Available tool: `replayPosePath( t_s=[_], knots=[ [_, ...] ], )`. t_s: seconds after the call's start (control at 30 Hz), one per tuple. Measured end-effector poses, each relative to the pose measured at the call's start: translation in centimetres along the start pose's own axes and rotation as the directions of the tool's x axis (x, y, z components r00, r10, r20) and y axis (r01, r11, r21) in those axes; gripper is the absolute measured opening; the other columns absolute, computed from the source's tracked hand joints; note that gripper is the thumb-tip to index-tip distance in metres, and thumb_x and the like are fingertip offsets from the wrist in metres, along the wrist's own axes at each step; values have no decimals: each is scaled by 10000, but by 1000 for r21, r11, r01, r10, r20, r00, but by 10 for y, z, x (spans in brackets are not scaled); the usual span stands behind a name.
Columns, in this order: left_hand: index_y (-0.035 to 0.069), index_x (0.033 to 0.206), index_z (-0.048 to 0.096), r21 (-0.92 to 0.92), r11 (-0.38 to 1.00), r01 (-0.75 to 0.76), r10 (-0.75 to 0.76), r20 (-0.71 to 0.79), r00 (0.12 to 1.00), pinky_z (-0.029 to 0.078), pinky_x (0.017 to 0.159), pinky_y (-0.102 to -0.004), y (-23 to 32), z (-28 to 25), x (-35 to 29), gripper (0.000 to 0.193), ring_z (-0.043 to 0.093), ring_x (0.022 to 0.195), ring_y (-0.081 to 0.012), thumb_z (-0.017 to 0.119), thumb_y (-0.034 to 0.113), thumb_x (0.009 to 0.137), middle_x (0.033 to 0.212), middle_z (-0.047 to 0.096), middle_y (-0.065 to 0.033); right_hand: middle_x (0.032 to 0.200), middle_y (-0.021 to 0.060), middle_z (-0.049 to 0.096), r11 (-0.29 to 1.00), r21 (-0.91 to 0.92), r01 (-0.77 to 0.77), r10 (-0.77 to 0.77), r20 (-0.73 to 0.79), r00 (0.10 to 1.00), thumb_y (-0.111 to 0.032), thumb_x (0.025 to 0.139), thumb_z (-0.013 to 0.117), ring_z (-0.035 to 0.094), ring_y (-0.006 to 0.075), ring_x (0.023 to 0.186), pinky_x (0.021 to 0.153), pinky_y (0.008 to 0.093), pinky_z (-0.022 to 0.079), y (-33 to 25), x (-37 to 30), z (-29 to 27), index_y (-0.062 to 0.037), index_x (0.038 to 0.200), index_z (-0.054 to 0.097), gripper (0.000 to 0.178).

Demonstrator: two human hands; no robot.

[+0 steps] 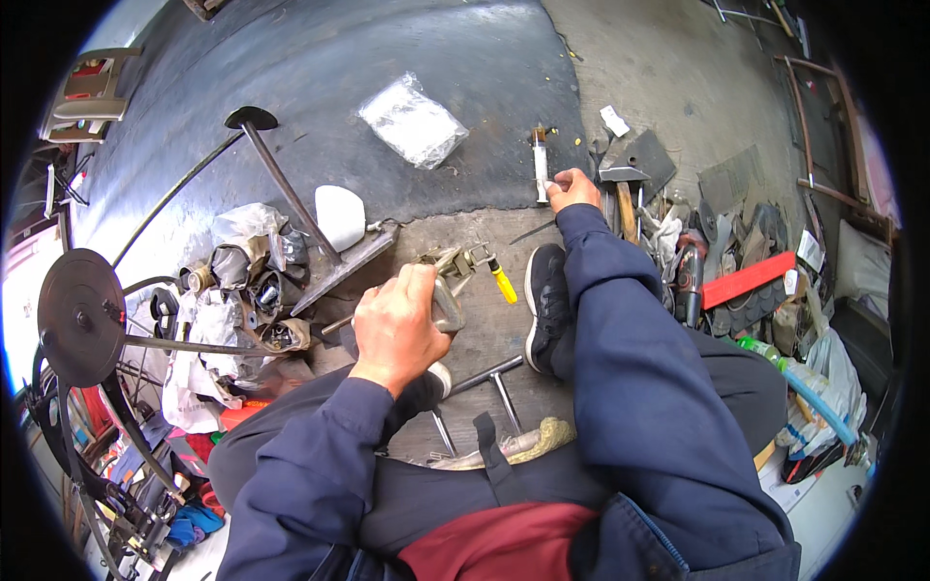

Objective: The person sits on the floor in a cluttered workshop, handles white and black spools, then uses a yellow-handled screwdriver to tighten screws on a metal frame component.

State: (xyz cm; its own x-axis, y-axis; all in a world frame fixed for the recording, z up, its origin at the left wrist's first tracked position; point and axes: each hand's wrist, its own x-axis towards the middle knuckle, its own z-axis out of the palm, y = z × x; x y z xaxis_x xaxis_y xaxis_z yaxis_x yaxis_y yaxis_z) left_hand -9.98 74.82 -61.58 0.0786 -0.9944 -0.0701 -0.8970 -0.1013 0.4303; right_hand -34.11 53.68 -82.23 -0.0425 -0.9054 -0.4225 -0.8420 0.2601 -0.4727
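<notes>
My left hand [397, 324] is wrapped round a brass-coloured metal mechanism [448, 266]; its exact kind does not show. A short lever with a yellow grip [503, 281] sticks out of its right end, and my palm hides part of its body. Farther forward, my right hand [573, 190] reaches to the floor, with its fingers closed at the side of a white syringe-like tube [541, 167]. Brown matter sits at the tube's far end. Just right of that hand is a hammer [625, 198] with a wooden handle.
Beyond my hands, a clear plastic bag [414, 121] lies on a dark mat [320, 58]. A metal stand [300, 198] and piled bags of parts [242, 281] fill the left. To the right are a power tool [690, 271], a red bar [748, 280] and scraps. A T-shaped bar [499, 387] lies between my feet.
</notes>
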Motion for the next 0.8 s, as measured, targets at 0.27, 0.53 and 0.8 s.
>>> replayPosePath(
  t_s=[0.27, 0.53, 0.8],
  knots=[
    [65, 1090, 623, -7, 1000, 1, -1, 26, 1000, 503, 652, -433, -1, -4, 5, 509, 688, 766, -321, 902, 269, 716, 925, 644, -93, 1203, 101, 617, 924, -266, 274, -284, 1, 959, -336, 808, 887, 638, 324, 1167, 958, 469, 542, -26, -6, 0, -204, 1196, 662, 467],
    [63, 1097, 621, -13, 1000, -7, 6, -17, 1000, 511, 649, -435, 1, -3, 6, 518, 693, 752, -325, 901, 256, 705, 919, 652, -97, 1101, 92, 625, 927, -173, 333, -335, 18, 942, -161, 848, 781, 660, 313, 1088, 918, 462, 555, -10, -8, 15, -245, 1160, 707, 332],
    [71, 1118, 626, 60, 996, 63, -61, -43, 997, 559, 673, -439, -2, -1, 9, 531, 724, 762, -335, 900, 294, 721, 863, 703, -118, 1025, 77, 731, 594, 764, -254, -3, 317, 948, -119, 939, 601, 696, 148, 723, 634, 303, 586, -36, 9, -26, -81, 1156, 769, 277]
  ],
)
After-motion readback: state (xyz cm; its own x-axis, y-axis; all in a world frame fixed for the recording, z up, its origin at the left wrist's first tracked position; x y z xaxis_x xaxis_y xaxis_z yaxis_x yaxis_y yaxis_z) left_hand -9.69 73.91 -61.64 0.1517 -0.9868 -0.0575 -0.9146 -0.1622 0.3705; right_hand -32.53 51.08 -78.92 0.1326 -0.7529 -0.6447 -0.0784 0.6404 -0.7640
